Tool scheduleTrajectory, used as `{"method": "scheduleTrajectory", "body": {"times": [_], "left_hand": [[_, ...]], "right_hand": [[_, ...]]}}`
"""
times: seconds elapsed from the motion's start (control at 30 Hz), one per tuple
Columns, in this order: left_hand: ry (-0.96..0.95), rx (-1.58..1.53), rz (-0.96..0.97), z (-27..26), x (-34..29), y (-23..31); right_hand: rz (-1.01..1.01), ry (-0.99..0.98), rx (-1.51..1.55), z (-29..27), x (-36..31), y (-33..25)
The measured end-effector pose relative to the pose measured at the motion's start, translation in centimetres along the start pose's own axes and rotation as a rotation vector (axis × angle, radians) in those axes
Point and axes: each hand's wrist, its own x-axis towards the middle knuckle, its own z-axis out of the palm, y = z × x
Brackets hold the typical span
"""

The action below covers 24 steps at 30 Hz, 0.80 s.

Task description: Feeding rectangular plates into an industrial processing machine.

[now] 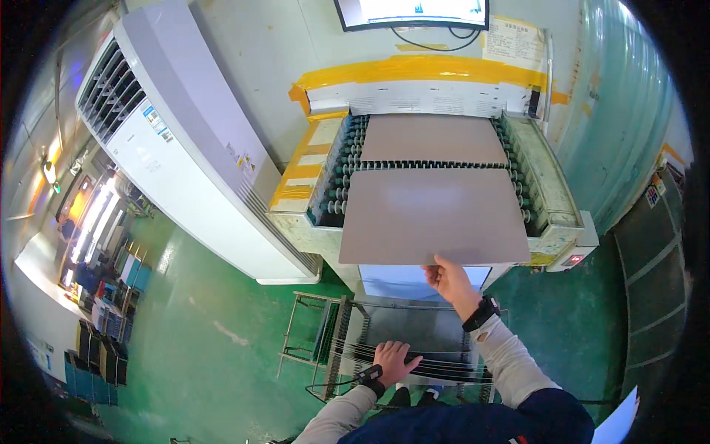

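A flat pinkish-brown panel (436, 214) lies at the near end of a roller conveyor (336, 201), its front edge overhanging the machine. At that edge my right hand (447, 280) pinches the panel, thumb on top. A second, similar panel (433, 138) lies farther in on the rollers. Lower down, my left hand (394, 360) rests with fingers stretched over the upper edges of several thin panels (436, 365) standing in a slotted rack (336, 337). Both wrists carry dark bands.
A tall white air conditioner (185, 148) leans into view at left. A screen (414, 11) hangs above the machine. Translucent strip curtains (621, 111) and a dark ribbed panel (654, 274) stand at right. A small metal frame (307, 333) stands beside the rack.
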Motion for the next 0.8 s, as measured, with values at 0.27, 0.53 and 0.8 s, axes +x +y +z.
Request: {"method": "scheduleTrajectory", "body": {"times": [0.27, 0.53, 0.8], "left_hand": [[-0.010, 0.044, 0.000, 0.5, -0.1, -0.3], [0.001, 0.005, -0.008, 0.0, 0.3, 0.1], [-0.007, 0.005, -0.007, -0.5, 0.7, 0.2]], "right_hand": [[0.026, 0.030, 0.038, -0.2, 1.9, -0.6], [0.012, 0.055, 0.029, 0.0, 2.8, -1.5], [0.032, 0.024, -0.056, -0.2, 4.4, -2.6]]}}
